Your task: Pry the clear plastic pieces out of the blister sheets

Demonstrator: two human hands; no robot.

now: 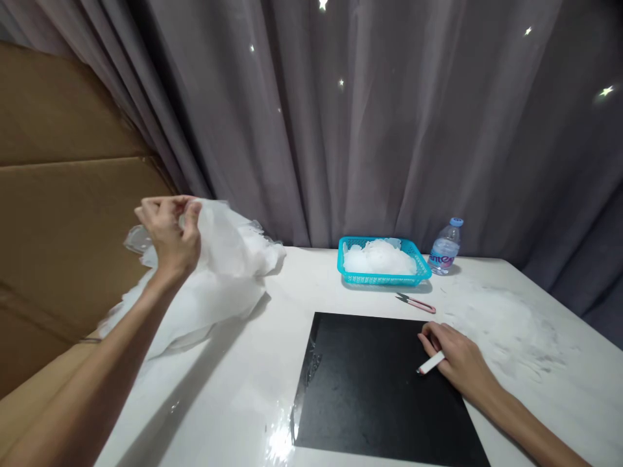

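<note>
My left hand [172, 230] is raised at the left, fingers pinched on the upper edge of a thin, see-through white fabric sheet [214, 240]. The sheet hangs over a crumpled pile of similar white material [195, 311]. My right hand [452, 353] rests on the right edge of a black mat [374, 389], its fingers curled around a short white stick-shaped tool [432, 363]. The tool's end is dark with a bit of red and points down to the left; its exact kind is unclear.
A blue plastic basket [384, 280] holds white pieces, with a water bottle [444, 250] to its right. Pink thread snips [416, 303] lie behind the mat. Loose white scraps [516, 331] spread at the right. A cardboard box [63, 214] stands left; a grey curtain [379, 117] hangs behind.
</note>
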